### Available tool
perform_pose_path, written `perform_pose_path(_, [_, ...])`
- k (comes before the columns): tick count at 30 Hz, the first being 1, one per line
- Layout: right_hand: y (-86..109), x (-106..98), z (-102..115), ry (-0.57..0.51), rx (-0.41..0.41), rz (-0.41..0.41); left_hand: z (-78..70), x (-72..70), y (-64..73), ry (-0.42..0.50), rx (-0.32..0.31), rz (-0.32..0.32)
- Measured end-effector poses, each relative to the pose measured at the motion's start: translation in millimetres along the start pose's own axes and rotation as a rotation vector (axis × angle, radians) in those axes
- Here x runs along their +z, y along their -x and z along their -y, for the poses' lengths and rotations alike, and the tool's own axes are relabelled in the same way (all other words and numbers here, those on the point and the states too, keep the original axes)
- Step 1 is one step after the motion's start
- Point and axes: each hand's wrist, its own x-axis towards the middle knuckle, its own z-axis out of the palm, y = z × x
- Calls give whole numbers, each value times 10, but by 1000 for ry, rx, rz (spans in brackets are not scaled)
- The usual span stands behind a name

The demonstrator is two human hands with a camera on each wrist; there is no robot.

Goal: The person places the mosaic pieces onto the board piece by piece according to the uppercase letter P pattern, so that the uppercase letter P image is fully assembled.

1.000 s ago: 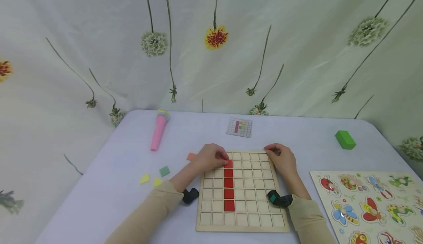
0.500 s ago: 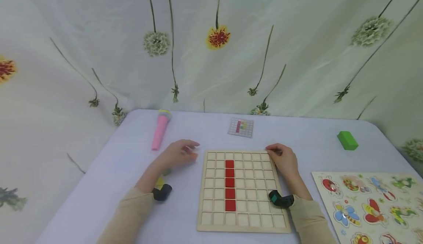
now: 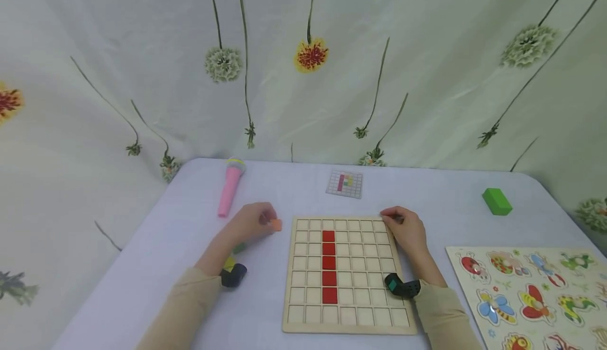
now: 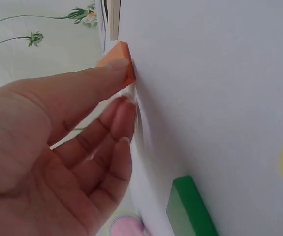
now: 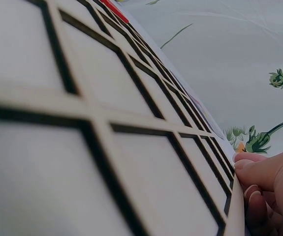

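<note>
One orange tile (image 3: 276, 225) now pinched by left hand (image 3: 251, 223).

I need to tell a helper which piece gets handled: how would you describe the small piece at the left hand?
Find the wooden grid board in the middle of the table. Just off its far left corner, the left hand pinches a small orange tile. It is the only orange piece; the loose tiles nearby are green and yellow.

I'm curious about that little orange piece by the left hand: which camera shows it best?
The left wrist view: the orange piece fills the near field, a fingertip of the left hand on it against the table. The head view shows it as a small spot left of the grid board. The right wrist view misses it.
</note>
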Motion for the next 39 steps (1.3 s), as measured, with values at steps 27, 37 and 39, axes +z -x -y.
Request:
perform_pose_path(27, [-4, 3, 8, -3, -3, -7, -1027, 595, -484, 177, 127, 155])
perform_pose_path(37, [-9, 1, 11, -7, -10, -9, -1043, 538, -391, 24, 258, 86])
perform_pose_path(39, [-4, 5, 8, -12, -11, -4, -970, 405, -321, 95, 264, 79])
